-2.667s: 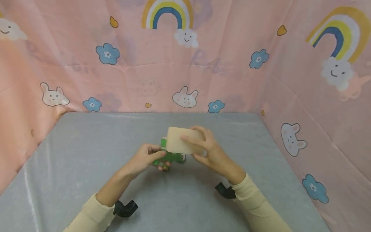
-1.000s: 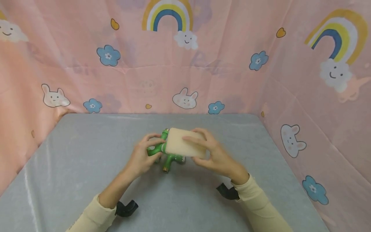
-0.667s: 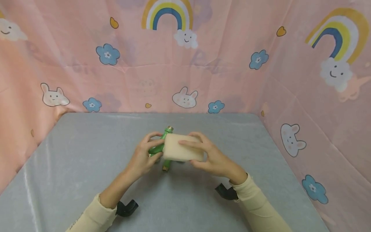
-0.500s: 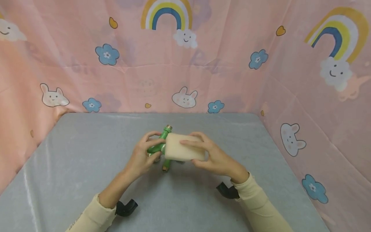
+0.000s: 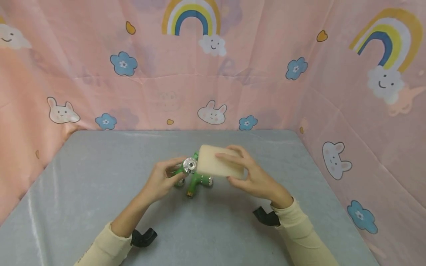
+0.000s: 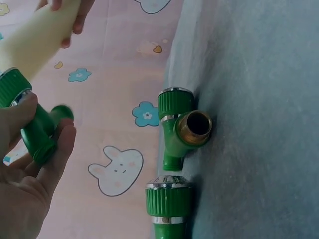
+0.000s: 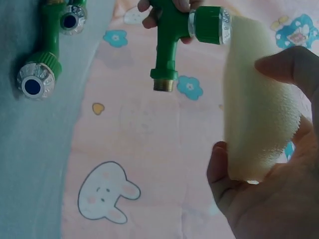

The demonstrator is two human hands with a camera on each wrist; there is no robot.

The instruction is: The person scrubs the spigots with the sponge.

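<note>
My left hand (image 5: 163,181) grips a green valve (image 5: 190,165) with a chrome-rimmed knob and a brass threaded end, raised off the table. In the head view the knob's silver face is toward the camera. My right hand (image 5: 256,177) holds a thick cream sponge (image 5: 219,160) between thumb and fingers. The sponge's left edge lies beside the knob (image 7: 212,25); whether they touch I cannot tell. Below, two more green valves lie on the table; the left wrist view shows one valve (image 6: 174,129) with its brass opening and another valve (image 6: 168,204) close by.
A grey cloth-covered table (image 5: 100,166) spreads under both hands. Pink printed curtain (image 5: 149,85) hangs at the back and sides. Black curved pieces (image 5: 144,237) show beside both cuffs.
The held valve has turned, so its knob's silver face now shows in the head view. The sponge and right hand have shifted right and slightly up, uncovering more of a valve below.
</note>
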